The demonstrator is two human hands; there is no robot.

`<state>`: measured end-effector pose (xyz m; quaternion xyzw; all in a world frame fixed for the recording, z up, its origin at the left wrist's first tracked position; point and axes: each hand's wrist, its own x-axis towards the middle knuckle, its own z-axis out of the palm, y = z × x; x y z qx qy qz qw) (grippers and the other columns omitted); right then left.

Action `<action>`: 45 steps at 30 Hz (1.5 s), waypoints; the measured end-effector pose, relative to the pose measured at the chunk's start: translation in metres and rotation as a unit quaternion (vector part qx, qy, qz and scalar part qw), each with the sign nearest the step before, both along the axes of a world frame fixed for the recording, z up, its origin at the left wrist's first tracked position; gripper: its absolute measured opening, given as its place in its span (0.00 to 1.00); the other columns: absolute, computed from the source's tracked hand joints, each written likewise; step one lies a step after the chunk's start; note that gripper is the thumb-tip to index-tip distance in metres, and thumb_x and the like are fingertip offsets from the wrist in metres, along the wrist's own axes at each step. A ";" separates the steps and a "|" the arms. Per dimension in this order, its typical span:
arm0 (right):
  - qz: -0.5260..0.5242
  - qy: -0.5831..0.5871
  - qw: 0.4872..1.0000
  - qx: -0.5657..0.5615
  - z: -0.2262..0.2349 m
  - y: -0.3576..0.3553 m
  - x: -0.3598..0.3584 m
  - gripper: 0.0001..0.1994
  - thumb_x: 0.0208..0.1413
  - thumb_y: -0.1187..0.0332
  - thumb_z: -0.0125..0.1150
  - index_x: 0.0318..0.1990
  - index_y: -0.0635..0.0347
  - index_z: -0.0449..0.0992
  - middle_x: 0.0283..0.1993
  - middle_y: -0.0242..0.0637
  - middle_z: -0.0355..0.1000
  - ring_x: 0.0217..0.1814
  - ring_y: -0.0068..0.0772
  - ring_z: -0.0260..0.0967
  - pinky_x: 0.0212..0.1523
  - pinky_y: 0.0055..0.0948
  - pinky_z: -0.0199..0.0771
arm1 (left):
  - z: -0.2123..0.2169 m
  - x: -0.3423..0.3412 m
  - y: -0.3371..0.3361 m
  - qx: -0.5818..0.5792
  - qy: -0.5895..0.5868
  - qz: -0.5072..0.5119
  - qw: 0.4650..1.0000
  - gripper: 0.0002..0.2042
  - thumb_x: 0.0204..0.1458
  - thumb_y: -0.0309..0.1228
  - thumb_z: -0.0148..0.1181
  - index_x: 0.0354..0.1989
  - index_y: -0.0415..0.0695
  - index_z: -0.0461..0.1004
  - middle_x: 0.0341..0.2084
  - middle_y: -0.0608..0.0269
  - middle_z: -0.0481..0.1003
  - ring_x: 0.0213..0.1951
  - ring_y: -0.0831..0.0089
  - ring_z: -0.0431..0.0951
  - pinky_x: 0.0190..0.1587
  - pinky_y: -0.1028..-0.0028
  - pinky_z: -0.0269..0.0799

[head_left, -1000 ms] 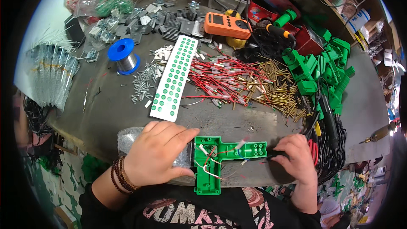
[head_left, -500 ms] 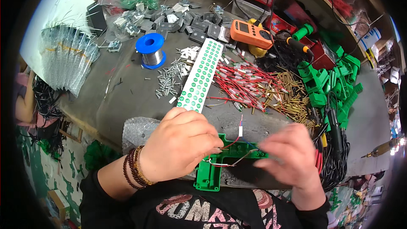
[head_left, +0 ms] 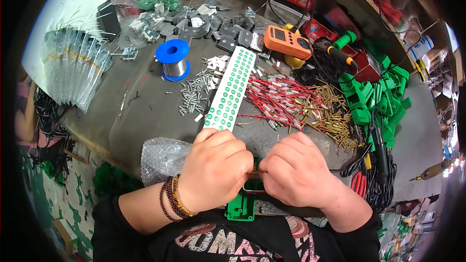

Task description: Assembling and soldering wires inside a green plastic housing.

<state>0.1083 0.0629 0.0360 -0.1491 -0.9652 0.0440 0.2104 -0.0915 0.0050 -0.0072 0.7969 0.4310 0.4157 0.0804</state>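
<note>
At near edge of surface (head_left: 145, 116), your both hands now closed together over green plastic part (head_left: 241, 207); a second ago they sat at its two ends, part fully visible. Left hand (head_left: 216, 167) curled, fingertips pinching thin wire with right hand (head_left: 296, 172) at the meeting point. Part mostly hidden, only lower tab shows. Likely wire seating under way. Bubble wrap (head_left: 162, 157) just left. Farther: sticker strip (head_left: 230, 90), red wires (head_left: 281, 99), brass pins (head_left: 335, 114), blue spool (head_left: 173, 58), orange meter (head_left: 289, 41).
</note>
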 end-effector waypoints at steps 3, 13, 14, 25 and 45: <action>-0.015 0.005 1.000 0.020 0.004 0.006 0.009 0.09 0.41 0.68 0.67 0.27 0.53 0.71 0.26 0.30 0.64 0.30 0.35 0.66 0.35 0.35 0.64 | 0.004 0.002 0.001 -0.016 0.038 0.018 0.999 0.11 0.32 0.24 0.69 0.28 0.46 0.76 0.24 0.66 0.73 0.32 0.64 0.75 0.42 0.65 0.66; -0.334 0.324 0.849 -0.252 0.018 0.192 0.110 0.27 0.55 0.78 0.62 0.63 0.56 0.66 0.60 0.39 0.66 0.49 0.26 0.71 0.47 0.28 0.72 | 0.002 -0.008 0.076 -0.109 0.236 0.064 0.964 0.06 0.47 0.30 0.66 0.31 0.44 0.76 0.29 0.58 0.75 0.35 0.57 0.77 0.39 0.61 0.74; -0.313 0.307 0.870 -0.226 0.008 0.209 0.112 0.22 0.56 0.75 0.64 0.59 0.55 0.71 0.58 0.39 0.69 0.50 0.29 0.73 0.48 0.29 0.73 | -0.001 0.000 0.082 -0.108 0.293 0.068 0.948 0.04 0.48 0.30 0.64 0.29 0.45 0.75 0.29 0.57 0.74 0.35 0.56 0.77 0.39 0.60 0.73; -0.067 0.587 0.780 -0.204 0.032 0.092 0.102 0.13 0.64 0.69 0.59 0.52 0.67 0.72 0.43 0.41 0.78 0.30 0.19 0.68 0.32 0.19 0.69 | 0.020 -0.005 0.052 0.079 0.278 0.073 0.954 0.06 0.45 0.27 0.58 0.33 0.45 0.70 0.27 0.63 0.70 0.27 0.65 0.75 0.27 0.68 0.71; -0.170 0.587 0.584 -0.535 -0.039 0.078 0.104 0.13 0.69 0.54 0.50 0.40 0.54 0.70 0.35 0.38 0.75 0.19 0.16 0.62 0.18 0.17 0.60 | 0.014 0.021 0.059 0.079 0.203 0.060 0.974 0.06 0.37 0.24 0.62 0.24 0.51 0.78 0.25 0.72 0.74 0.31 0.68 0.72 0.39 0.67 0.60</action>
